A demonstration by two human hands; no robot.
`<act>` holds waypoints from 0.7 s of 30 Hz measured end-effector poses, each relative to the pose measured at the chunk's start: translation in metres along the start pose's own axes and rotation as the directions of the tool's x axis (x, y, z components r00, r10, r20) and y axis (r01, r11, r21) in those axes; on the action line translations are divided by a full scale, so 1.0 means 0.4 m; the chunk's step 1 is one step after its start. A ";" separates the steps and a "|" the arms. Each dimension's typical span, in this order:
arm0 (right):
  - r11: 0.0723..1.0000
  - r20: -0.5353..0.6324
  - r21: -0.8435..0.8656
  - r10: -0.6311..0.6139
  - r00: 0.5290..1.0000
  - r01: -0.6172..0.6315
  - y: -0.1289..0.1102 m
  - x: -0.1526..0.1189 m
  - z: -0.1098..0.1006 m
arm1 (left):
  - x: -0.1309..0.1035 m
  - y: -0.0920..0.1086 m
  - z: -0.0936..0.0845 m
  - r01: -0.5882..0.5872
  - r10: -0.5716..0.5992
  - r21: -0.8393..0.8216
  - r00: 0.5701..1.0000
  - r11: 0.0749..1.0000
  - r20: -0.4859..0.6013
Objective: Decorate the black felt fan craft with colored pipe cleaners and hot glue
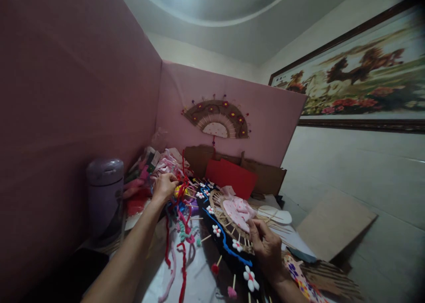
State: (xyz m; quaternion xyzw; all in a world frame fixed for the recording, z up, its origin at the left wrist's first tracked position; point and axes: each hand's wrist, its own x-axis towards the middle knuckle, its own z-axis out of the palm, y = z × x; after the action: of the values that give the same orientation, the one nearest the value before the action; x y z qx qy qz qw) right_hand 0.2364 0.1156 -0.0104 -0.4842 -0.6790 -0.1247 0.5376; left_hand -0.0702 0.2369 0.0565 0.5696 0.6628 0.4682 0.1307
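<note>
My right hand [266, 245] is closed at the near end of a handmade fan [229, 241], its thumb and forefinger pinching at the edge of the fan's pale pink dotted cloth [239, 208]. Black material, a wavy blue line and white flowers cover the fan's outer band, and thin sticks with coloured tips poke out from its rim. Farther left, my left hand [165, 186] reaches into a heap of craft bits with its fingers pinched together. Red fuzzy strands [182, 192] hang right beside those fingertips; what the fingers hold, if anything, is hidden.
A lidded purple canister [105, 201] stands at left. Behind the heap, a red sheet [232, 177] leans on brown cardboard [265, 179]. Another fan [217, 117] hangs on the pink panel. Loose sticks, a white oval piece [280, 215] and corrugated cardboard [332, 281] lie at right.
</note>
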 end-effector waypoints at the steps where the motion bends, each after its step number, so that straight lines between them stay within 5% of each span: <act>1: 1.000 0.005 0.004 0.000 1.000 0.000 -0.002 0.000 -0.001 | 0.000 -0.003 -0.001 -0.007 0.007 0.007 0.999 1.000 0.038; 4: 1.000 0.004 0.002 -0.009 1.000 0.009 -0.006 0.000 -0.002 | 0.003 -0.011 -0.018 -0.008 0.006 0.021 0.996 1.000 0.090; 10: 1.000 0.013 0.009 -0.006 1.000 0.006 -0.007 0.001 -0.004 | 0.027 -0.038 -0.062 0.113 -0.113 0.014 0.993 0.993 -0.041; 14: 1.000 0.007 0.002 0.002 1.000 -0.002 -0.011 0.002 -0.004 | 0.030 -0.055 -0.048 0.146 -0.146 0.006 0.989 0.989 -0.036; 21: 1.000 -0.017 -0.002 -0.009 1.000 0.009 -0.015 0.004 -0.005 | 0.010 -0.038 -0.013 0.039 -0.040 0.021 0.998 0.999 0.053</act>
State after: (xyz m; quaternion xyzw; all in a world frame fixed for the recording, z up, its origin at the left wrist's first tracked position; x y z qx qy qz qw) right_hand 0.2330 0.1122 -0.0062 -0.4803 -0.6767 -0.1318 0.5423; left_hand -0.0847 0.2395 0.0491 0.5700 0.6749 0.4434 0.1516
